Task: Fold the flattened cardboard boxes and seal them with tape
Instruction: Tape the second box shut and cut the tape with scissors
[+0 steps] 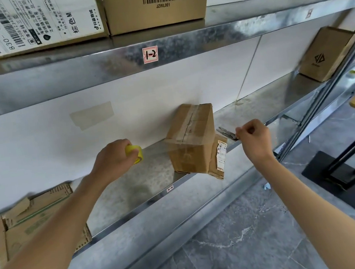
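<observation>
A folded cardboard box [191, 137] is seen standing on the metal shelf [133, 184] near the centre of the view, its front bottom edge overhanging the shelf lip and a labelled loose flap [220, 158] hanging at its 4 o'clock side. At the box's 9 o'clock, a yellow tape roll [134, 154] is gripped by the left hand [112, 160], fingers curled round it. A clear tape strip [155, 153] is stretched from the roll across the box front. At the box's 3 o'clock, the strip's crumpled end is pinched between thumb and fingertips of the right hand [254, 139]. Flattened cardboard boxes [39, 218] are stacked on the same shelf at 8 o'clock. A barcoded carton [156, 5] is stored at 12 o'clock on the upper shelf.
</observation>
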